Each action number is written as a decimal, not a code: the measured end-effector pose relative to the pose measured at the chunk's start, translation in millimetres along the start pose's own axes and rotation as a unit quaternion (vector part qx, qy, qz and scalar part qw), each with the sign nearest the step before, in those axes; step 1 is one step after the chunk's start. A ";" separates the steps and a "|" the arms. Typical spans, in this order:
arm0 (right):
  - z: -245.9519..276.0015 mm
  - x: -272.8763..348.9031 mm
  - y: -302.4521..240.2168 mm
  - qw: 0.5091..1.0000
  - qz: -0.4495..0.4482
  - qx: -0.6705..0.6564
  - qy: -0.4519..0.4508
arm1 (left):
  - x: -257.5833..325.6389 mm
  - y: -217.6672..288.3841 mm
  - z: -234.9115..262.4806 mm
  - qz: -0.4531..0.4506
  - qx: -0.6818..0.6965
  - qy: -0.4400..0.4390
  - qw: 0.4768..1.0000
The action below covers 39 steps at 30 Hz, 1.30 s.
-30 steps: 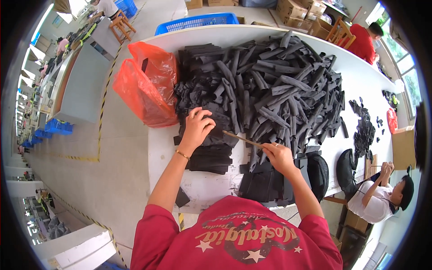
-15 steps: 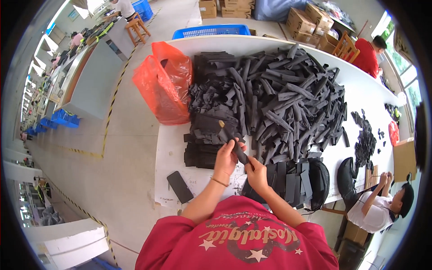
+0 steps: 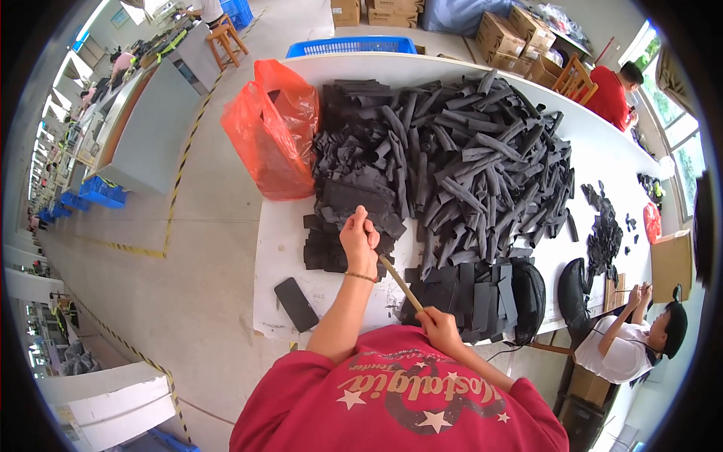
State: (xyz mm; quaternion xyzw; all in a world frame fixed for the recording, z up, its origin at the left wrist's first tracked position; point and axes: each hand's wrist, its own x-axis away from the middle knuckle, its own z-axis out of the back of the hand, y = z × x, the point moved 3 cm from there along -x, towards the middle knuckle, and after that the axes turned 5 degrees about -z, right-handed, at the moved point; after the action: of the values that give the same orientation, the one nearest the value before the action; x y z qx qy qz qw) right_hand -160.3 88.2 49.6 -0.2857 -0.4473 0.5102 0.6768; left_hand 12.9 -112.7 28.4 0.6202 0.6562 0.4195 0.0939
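Observation:
My right hand (image 3: 440, 328) is closed around the lower end of a thin light-brown wooden stick (image 3: 401, 282), which slants up and left with its visible length bare. The stick's far tip comes close to my left wrist. My left hand (image 3: 359, 241) is closed in a fist above stacked flat black fabric pieces (image 3: 352, 197); whatever is inside it is hidden. Beyond and to the right lies a big heap of rolled black fabric tubes (image 3: 489, 162). Flat black strips (image 3: 480, 297) are stacked just past my right hand.
A black phone (image 3: 296, 304) lies at the table's left front. An orange-red plastic bag (image 3: 273, 139) stands at the left edge, and a blue basket (image 3: 350, 46) behind the table. Black pouches (image 3: 530, 300) lie at right. A person in white (image 3: 621, 350) works at the right end.
The black tube that covered the stick is off it, and the stick shows bare. My left hand has moved slightly up and left; my right hand has drawn back toward me with the stick.

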 end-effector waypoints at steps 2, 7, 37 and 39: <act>23.9 22.2 -6.1 0.998 -0.038 0.034 -0.029 | 6.4 -4.8 -8.9 0.027 0.006 -0.001 1.000; 54.3 22.6 -0.8 0.976 0.039 0.178 0.119 | 9.5 -33.1 -8.1 0.087 0.071 0.021 0.993; 173.6 -230.8 -116.1 0.843 0.079 -0.266 0.461 | 102.0 -53.0 -21.1 0.183 -0.358 -0.449 0.798; 221.3 -266.8 -118.6 0.860 0.107 -0.226 0.445 | 80.2 -65.0 7.1 0.216 -0.364 -0.418 0.804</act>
State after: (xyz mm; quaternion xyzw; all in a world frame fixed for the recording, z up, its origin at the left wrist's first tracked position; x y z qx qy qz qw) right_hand -328.4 -217.2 162.4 -0.6732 -0.1686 0.2829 0.6621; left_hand -47.3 -30.1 12.5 0.7815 0.2010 0.3372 0.4849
